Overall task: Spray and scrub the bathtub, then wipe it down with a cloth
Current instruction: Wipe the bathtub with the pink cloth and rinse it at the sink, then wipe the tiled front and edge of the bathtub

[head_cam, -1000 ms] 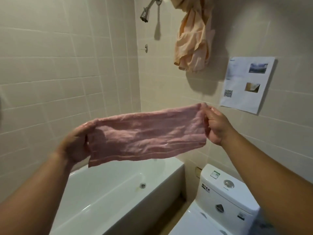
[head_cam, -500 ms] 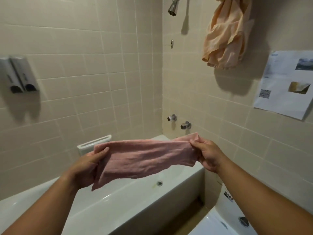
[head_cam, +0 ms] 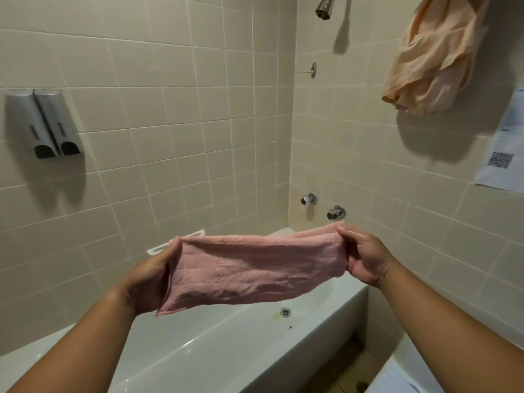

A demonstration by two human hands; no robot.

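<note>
Wall (head_cam: pixel 175 114): beige tile, on the far side and the tap end of the tub.
Tub (head_cam: pixel 215 350): white, runs from lower left to the corner; the inside is bare and glossy.
Cloth (head_cam: pixel 255 268): pink, held in the air over the tub's tap end and not touching the tub. It is pulled out wide between both hands, top edge taut, lower edge hanging loose.
Peach fabric (head_cam: pixel 436 55): hangs bunched on the wall, high above the tub's tap end.
Paper (head_cam: pixel 507 148): stuck to the wall right of the tub, printed with a square code.
Dispensers (head_cam: pixel 45 123): grey pair, on the wall above the tub's left part.
Left hand (head_cam: pixel 147 279): pinches the cloth's left end, thumb on the front near the top edge, fingers hidden behind the cloth.
Right hand (head_cam: pixel 365 256): fingers curled tight round the bunched right end.
Shelf (head_cam: pixel 158 248): white, on the wall just above the tub's far rim, partly behind the cloth.
Shower head (head_cam: pixel 324 7): chrome, high above the tub's tap end.
Taps (head_cam: pixel 336 213): two chrome knobs, just above the tub's end rim.
Drain (head_cam: pixel 285 312): in the tub floor, below the cloth.
</note>
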